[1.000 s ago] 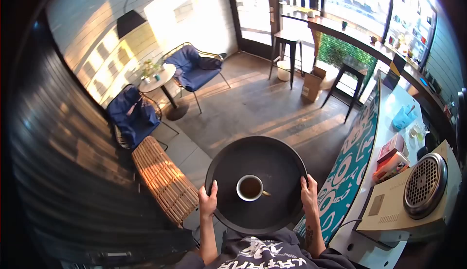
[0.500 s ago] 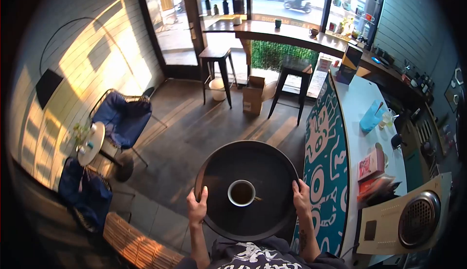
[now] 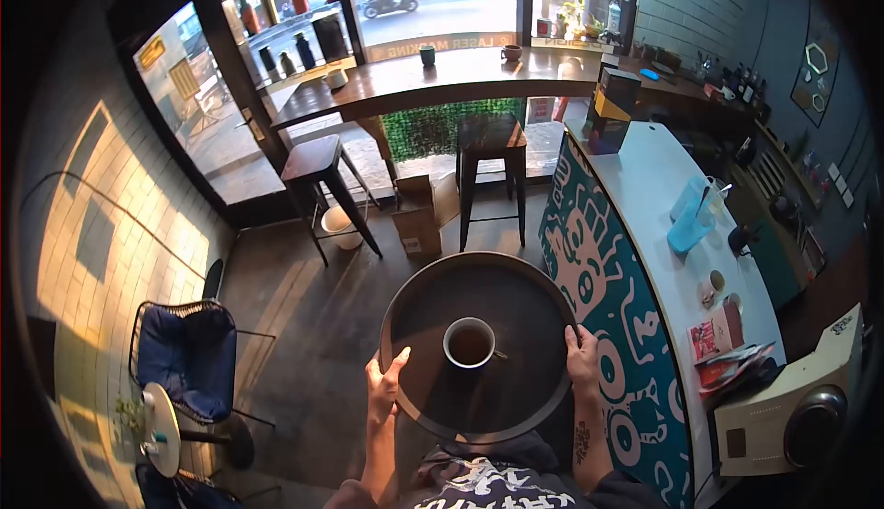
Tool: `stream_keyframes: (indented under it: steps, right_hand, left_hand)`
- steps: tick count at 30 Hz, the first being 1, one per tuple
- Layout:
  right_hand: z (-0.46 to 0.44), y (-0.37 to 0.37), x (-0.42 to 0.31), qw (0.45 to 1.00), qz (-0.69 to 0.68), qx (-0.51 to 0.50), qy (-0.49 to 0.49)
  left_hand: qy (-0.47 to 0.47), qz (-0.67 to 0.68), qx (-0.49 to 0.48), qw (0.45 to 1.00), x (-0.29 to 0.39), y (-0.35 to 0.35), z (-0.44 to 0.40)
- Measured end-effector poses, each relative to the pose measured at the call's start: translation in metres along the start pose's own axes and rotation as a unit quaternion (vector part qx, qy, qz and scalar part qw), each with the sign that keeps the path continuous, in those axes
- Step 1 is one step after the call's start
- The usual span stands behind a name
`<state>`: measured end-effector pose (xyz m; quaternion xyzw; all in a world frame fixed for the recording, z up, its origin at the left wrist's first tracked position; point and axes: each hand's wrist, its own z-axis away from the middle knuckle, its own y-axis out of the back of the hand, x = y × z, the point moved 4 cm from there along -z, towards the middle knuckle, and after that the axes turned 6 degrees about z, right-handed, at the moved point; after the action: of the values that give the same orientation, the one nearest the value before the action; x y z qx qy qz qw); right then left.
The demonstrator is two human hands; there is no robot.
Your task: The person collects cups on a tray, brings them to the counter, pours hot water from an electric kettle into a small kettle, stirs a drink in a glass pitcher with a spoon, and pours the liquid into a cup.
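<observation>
A round dark serving tray (image 3: pixel 433 306) is held level in front of my body. My left hand (image 3: pixel 384 386) grips its left rim, thumb on top and fingers underneath. On the opposite side, my right hand (image 3: pixel 581 358) clasps the right rim the same way. Near the tray's middle stands a white cup (image 3: pixel 469 342) of dark brown drink, its handle pointing right. Neither hand touches the cup. The fingers below the tray are partly hidden.
To the right runs a white counter (image 3: pixel 635 173) with a patterned teal front, bearing a blue pitcher (image 3: pixel 689 223) and a beige machine (image 3: pixel 783 408). Ahead, stools (image 3: pixel 318 159) and a cardboard box (image 3: pixel 419 219) stand under a window bar (image 3: pixel 368 94). A blue chair (image 3: pixel 189 357) is left.
My view has turned to the right and come nearer the window bar and stools. Both hands still hold the tray, and the cup stays near its middle.
</observation>
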<state>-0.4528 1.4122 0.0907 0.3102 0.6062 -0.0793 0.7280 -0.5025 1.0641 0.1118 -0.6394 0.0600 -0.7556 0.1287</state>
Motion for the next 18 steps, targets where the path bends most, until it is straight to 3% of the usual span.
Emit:
stream_keyframes:
  steps: [2,5,10,11,12,15,17,18]
  right_hand:
    - [-0.035,-0.008,0.005,1.000,-0.019,0.011,0.002]
    - [-0.096,-0.031,-0.006,0.998,-0.053,0.033,0.017]
    - [-0.203,-0.043,-0.034,0.999,-0.021,0.021,0.045]
    - [-0.226,-0.051,-0.040,0.998,-0.008,0.027,0.053]
    - [-0.246,-0.058,-0.049,0.996,0.000,0.039,0.082]
    - [-0.299,-0.068,-0.081,0.998,-0.026,-0.011,0.059]
    - [-0.337,-0.073,-0.084,0.997,-0.018,0.032,0.065]
    - [-0.352,-0.074,-0.096,0.998,-0.019,0.012,0.053]
  left_hand:
    - [0.059,0.081,0.030,0.995,-0.015,-0.012,-0.037]
    - [0.033,0.072,0.021,0.997,-0.017,-0.031,-0.103]
    - [0.109,0.181,0.008,0.977,-0.022,-0.074,-0.193]
    - [0.103,0.181,0.010,0.978,-0.032,-0.073,-0.216]
    - [-0.048,0.087,-0.021,0.995,-0.038,-0.070,-0.239]
    - [0.018,0.092,0.036,0.995,-0.031,-0.093,-0.295]
    - [0.191,0.357,-0.028,0.914,0.009,-0.150,-0.302]
    - [0.189,0.383,-0.044,0.903,0.016,-0.161,-0.317]
